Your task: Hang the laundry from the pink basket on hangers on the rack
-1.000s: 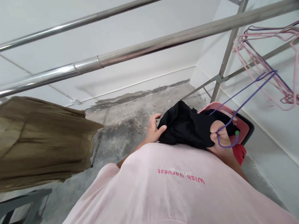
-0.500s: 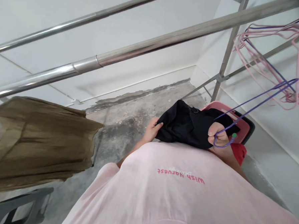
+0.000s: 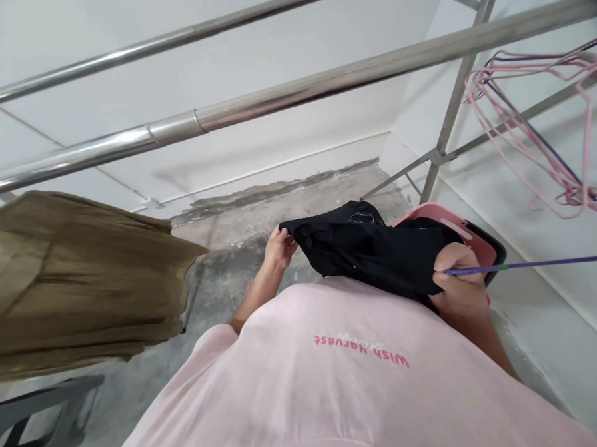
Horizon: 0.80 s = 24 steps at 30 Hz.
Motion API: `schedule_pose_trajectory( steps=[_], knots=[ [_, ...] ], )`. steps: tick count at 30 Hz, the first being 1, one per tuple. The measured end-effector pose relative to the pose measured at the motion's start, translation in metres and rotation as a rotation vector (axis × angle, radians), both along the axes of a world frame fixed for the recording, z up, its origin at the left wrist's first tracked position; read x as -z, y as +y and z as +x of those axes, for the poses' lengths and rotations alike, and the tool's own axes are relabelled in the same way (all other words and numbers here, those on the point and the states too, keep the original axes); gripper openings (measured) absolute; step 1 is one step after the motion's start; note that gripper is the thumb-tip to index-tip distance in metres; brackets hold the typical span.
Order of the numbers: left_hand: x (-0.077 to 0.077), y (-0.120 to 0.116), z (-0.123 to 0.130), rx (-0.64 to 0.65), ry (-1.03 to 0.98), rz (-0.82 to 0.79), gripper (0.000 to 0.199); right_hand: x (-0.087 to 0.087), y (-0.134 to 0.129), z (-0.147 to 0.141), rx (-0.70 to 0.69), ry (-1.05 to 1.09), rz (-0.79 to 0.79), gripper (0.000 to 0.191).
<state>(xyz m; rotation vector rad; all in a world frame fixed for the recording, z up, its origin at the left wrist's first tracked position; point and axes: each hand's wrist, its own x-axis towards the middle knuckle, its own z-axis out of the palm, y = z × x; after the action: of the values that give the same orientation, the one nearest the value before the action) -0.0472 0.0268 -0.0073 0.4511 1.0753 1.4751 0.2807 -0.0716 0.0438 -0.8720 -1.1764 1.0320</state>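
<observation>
Overhead and ahead, the white wall (image 3: 267,55) fills most of my view, meeting the grey floor (image 3: 231,267) along a rough, stained edge. Two metal rails cross at a slant before it, the thick rail (image 3: 305,91) nearer me than the thin rail (image 3: 188,34). Below me spreads my pink shirt (image 3: 348,413), its lettering upside down from where I look. To my left hangs an olive cloth (image 3: 85,279), well apart from my hands. Just beyond my belly, stretched between both my hands, is the black cloth (image 3: 377,254), gathered in folds, with a pale, thin outline near its far edge. Pink hangers (image 3: 587,145) bunch together at upper right, and under them, partly behind the black cloth, sits a pink basket (image 3: 477,243). Part of a grey stool (image 3: 59,398) shows at lower left. My right hand (image 3: 460,275) is at the cloth's right end, fingers curled in and thumb pressed on a purple hanger (image 3: 557,262) that runs off to the right; how much cloth I grip there, I cannot tell. My left hand (image 3: 278,249) has its fingers pinched closed on the cloth's left edge.
</observation>
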Motion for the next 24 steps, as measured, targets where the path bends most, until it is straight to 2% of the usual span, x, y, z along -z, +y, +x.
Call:
schedule_pose_trajectory(
  steps=[2,4,8,13,16,19,22,23,24],
  knots=[
    [-0.004,0.001,-0.003,0.013,-0.007,0.033,0.032,-0.009,-0.003,0.004,0.02,0.005,0.092,0.025],
    [-0.007,0.001,-0.004,0.082,0.0,0.085,0.04,-0.014,-0.006,0.008,0.019,-0.017,0.139,0.022],
    [-0.009,-0.003,0.004,0.249,-0.003,0.094,0.052,-0.019,-0.009,0.011,0.154,-0.007,0.211,0.018],
    [0.006,-0.015,0.027,0.335,0.029,-0.003,0.043,-0.027,-0.006,0.008,0.251,-0.069,0.18,0.011],
    [0.012,-0.025,0.031,0.439,0.054,-0.052,0.053,-0.029,-0.004,0.008,0.326,-0.221,0.132,0.008],
    [0.003,-0.034,0.025,0.672,0.252,0.044,0.076,-0.026,-0.002,0.013,0.336,-0.413,0.039,0.006],
    [-0.012,-0.038,0.02,0.921,0.655,0.146,0.097,-0.022,0.004,0.019,0.27,-0.603,-0.032,0.01],
    [-0.016,-0.039,0.021,0.976,0.767,0.161,0.098,-0.02,0.006,0.021,0.237,-0.665,-0.044,0.013],
    [-0.018,-0.04,0.023,1.006,0.838,0.173,0.091,-0.018,0.009,0.024,0.201,-0.721,-0.055,0.016]
  ],
)
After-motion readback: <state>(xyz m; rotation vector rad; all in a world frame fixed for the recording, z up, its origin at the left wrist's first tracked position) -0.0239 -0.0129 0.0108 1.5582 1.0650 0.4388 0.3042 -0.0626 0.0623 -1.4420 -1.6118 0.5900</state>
